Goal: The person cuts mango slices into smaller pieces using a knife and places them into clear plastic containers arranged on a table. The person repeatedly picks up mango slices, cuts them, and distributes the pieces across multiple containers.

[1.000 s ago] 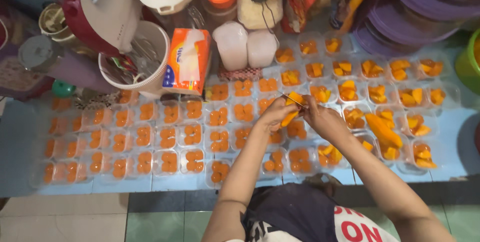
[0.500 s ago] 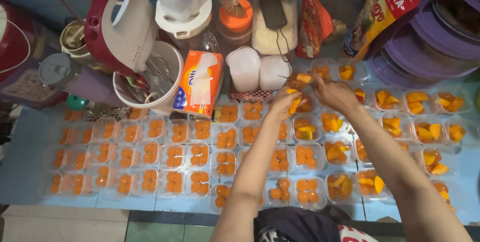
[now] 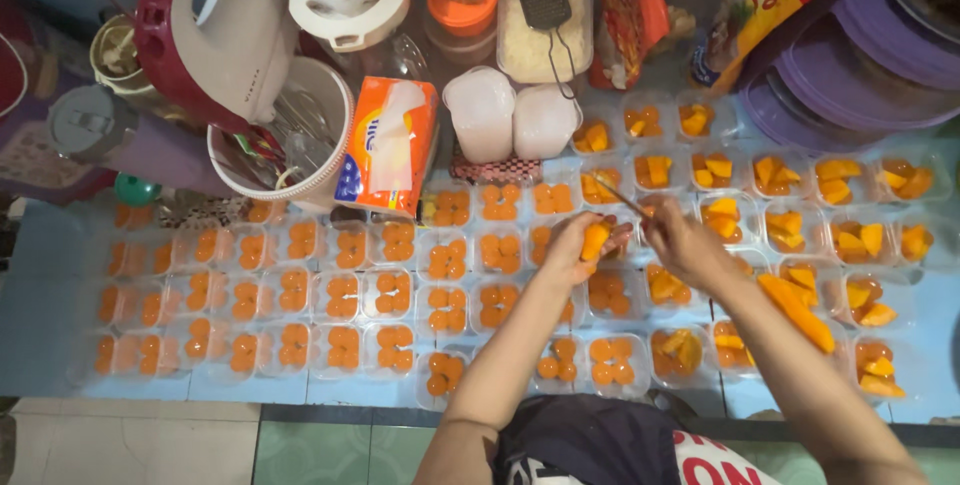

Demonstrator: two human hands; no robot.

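My left hand (image 3: 572, 250) holds an orange piece of fruit (image 3: 594, 241) above the rows of small clear plastic cups (image 3: 448, 256). My right hand (image 3: 682, 245) grips a thin knife (image 3: 619, 195) whose blade points up and left, its tip just above the fruit piece. Both hands hover over the middle of the light blue table (image 3: 40, 305). Cups to the left hold round orange balls; cups to the right (image 3: 778, 174) hold cut orange fruit wedges.
A red and white stand mixer (image 3: 215, 40) with a bowl of utensils (image 3: 290, 150) stands at the back left. An orange tissue pack (image 3: 388, 145), two white lidded tubs (image 3: 510, 117), snack bags (image 3: 630, 15) and stacked purple lids (image 3: 860, 65) line the back.
The view shifted, and my hands moved from the right-hand cups toward the centre. The left hand still holds a fruit piece with the knife at it.
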